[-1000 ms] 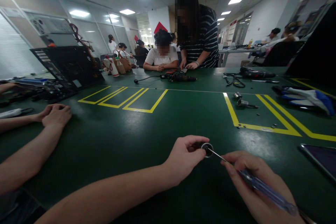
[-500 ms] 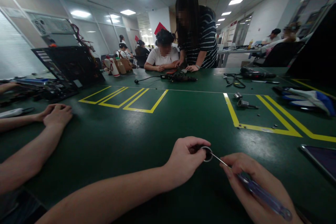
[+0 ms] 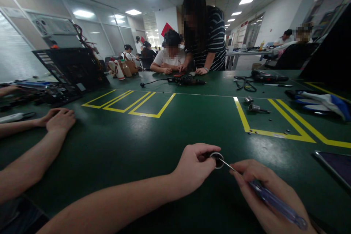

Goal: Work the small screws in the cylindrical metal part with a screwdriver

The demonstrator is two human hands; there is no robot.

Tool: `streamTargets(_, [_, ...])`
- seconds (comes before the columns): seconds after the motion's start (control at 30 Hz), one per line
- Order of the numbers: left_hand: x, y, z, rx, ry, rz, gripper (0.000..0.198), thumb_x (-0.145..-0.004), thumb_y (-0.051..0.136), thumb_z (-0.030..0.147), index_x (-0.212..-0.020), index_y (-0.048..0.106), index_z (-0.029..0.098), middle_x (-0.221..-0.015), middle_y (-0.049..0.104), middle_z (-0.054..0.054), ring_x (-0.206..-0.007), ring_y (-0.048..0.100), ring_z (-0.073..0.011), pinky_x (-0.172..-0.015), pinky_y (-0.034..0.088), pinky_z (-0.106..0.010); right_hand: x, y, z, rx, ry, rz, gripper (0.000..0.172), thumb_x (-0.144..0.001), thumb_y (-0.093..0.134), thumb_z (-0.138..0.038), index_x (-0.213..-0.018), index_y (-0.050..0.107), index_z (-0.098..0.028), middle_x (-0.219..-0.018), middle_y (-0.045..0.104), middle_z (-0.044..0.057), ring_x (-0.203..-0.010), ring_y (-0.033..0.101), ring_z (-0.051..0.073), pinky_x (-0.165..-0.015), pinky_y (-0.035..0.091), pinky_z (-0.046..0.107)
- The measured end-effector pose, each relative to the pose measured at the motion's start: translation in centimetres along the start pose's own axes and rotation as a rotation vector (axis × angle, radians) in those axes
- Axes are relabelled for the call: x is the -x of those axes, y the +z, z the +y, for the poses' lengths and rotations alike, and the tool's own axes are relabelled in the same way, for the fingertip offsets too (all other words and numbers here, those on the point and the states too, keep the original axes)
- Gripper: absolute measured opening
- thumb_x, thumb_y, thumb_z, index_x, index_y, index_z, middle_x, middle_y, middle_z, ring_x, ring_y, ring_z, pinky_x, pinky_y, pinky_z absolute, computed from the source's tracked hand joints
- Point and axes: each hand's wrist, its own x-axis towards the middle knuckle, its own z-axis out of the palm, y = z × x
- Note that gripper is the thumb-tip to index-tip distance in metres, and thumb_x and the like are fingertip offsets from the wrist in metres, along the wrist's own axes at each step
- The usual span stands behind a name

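My left hand (image 3: 193,168) is closed around a small round metal part (image 3: 217,159) with a silver rim, held just above the green table (image 3: 142,142). My right hand (image 3: 267,193) grips a screwdriver (image 3: 274,201) with a clear blue handle. Its thin metal shaft points up and left, and the tip sits in the middle of the round part. Both hands are near the table's front edge.
A co-worker's clasped hands (image 3: 59,119) rest on the table at the left. Yellow outlines (image 3: 128,104) mark the mat. Metal cylinders (image 3: 253,108) and tiny screws lie at right, with gloves (image 3: 320,102), a tablet (image 3: 333,166) and an open computer case (image 3: 70,73). People work at the far side.
My hands have barely shifted; the screwdriver tip stays in the round part. The standing person across the table has leaned and moved slightly.
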Motion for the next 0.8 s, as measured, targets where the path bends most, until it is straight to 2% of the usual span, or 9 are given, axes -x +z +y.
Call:
streamTargets(0.13, [-0.01, 0.22, 0.17, -0.001, -0.032, 0.015, 0.031, -0.072, 0.056, 0.011, -0.101, 0.067, 0.013, -0.094, 0.069, -0.009, -0.080, 0.064, -0.0171, -0.073, 0.053, -0.030, -0.03, 0.04, -0.07, 0.007, -0.001, -0.001, 0.009, -0.081, 0.053, -0.017, -0.076, 0.053, -0.025, -0.074, 0.064, 0.000, -0.062, 0.064, 0.012, -0.055, 0.051, 0.018])
streamTargets(0.3, [-0.03, 0.33, 0.27, -0.019, -0.026, 0.042, 0.027, -0.072, 0.054, 0.011, -0.095, 0.069, 0.013, -0.086, 0.070, -0.007, -0.076, 0.065, -0.0153, -0.071, 0.053, -0.027, 0.16, 0.22, 0.19, -0.004, 0.011, -0.047, 0.010, -0.082, 0.050, -0.016, -0.077, 0.053, -0.024, -0.078, 0.064, 0.000, -0.068, 0.064, 0.013, -0.060, 0.053, 0.020])
streamTargets(0.53, [-0.09, 0.36, 0.64, -0.063, -0.007, 0.068, 0.027, -0.071, 0.053, 0.009, -0.090, 0.071, 0.014, -0.087, 0.070, -0.006, -0.075, 0.065, -0.0156, -0.071, 0.053, -0.027, 0.46, 0.12, 0.29, 0.021, -0.033, -0.036, 0.013, -0.081, 0.052, -0.013, -0.080, 0.052, -0.026, -0.080, 0.066, -0.002, -0.069, 0.064, 0.012, -0.062, 0.052, 0.019])
streamTargets(0.67, [-0.05, 0.34, 0.58, -0.090, 0.016, 0.050, 0.028, -0.072, 0.052, 0.010, -0.092, 0.071, 0.014, -0.089, 0.070, -0.007, -0.077, 0.065, -0.0152, -0.071, 0.053, -0.026, 0.50, 0.08, 0.22, 0.044, -0.011, -0.079, 0.013, -0.080, 0.051, -0.014, -0.081, 0.053, -0.026, -0.078, 0.065, -0.002, -0.068, 0.064, 0.012, -0.061, 0.052, 0.020])
streamTargets(0.8, [-0.09, 0.27, 0.27, -0.102, 0.020, 0.031, 0.027, -0.074, 0.052, 0.012, -0.095, 0.070, 0.013, -0.092, 0.069, -0.008, -0.078, 0.065, -0.0149, -0.071, 0.053, -0.026, 0.57, 0.04, 0.40, 0.072, -0.014, -0.064, 0.012, -0.081, 0.051, -0.015, -0.084, 0.054, -0.026, -0.078, 0.064, -0.001, -0.068, 0.064, 0.013, -0.061, 0.053, 0.021])
